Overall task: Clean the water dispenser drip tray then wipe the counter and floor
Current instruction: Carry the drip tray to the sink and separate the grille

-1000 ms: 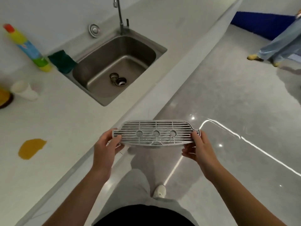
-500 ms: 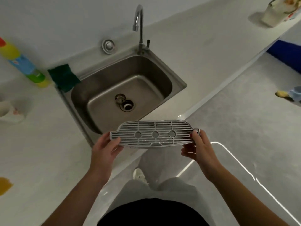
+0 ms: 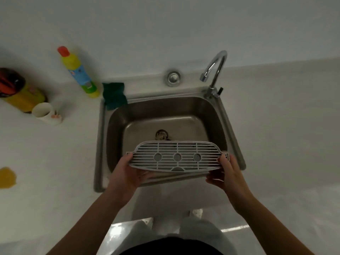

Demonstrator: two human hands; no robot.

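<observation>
Head view: left hand [image 3: 127, 174] and right hand [image 3: 229, 174] grip ends of grey slotted plastic drip tray [image 3: 176, 157] over steel sink [image 3: 165, 110], presumably for rinsing.

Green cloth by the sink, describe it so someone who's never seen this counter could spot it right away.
Start at the steel sink set in the white counter. Go to its back left corner, across from the faucet; the cloth lies over the rim there. It is the only dark green, soft thing, beside a yellow bottle.

Drip tray [image 3: 177, 157] over sink [image 3: 103, 137]
</observation>
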